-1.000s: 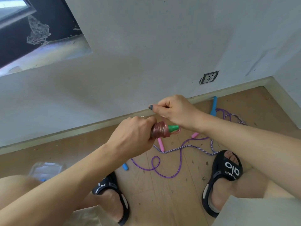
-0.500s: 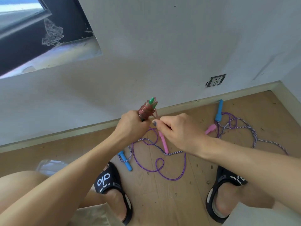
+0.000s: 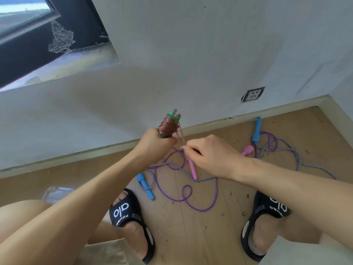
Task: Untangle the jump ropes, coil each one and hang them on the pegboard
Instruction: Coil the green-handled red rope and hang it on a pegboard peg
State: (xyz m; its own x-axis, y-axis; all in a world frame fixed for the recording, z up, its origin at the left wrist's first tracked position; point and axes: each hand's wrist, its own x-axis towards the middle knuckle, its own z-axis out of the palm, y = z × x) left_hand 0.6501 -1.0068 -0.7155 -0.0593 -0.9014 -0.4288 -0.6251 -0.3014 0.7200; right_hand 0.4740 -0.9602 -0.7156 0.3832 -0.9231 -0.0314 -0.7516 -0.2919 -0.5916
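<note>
Our right hand (image 3: 214,157) has its fingertips pinched shut on the thin pinkish rope end (image 3: 180,137), which runs up to the coiled rope bundle (image 3: 168,127) wrapped round the green handles (image 3: 174,115), and our left hand (image 3: 154,145) is fisted around the bottom of that bundle, right next to the pinch. Below on the wood floor (image 3: 191,232) the purple rope (image 3: 200,205) and the striped braided rope (image 3: 298,155) lie tangled, with pink handles (image 3: 192,169) and blue handles (image 3: 146,185) between our black slides (image 3: 129,215).

Tangled ropes (image 3: 183,175) clutter floor (image 3: 191,236) between sandals (image 3: 131,220); nearer boards seem bare.
</note>
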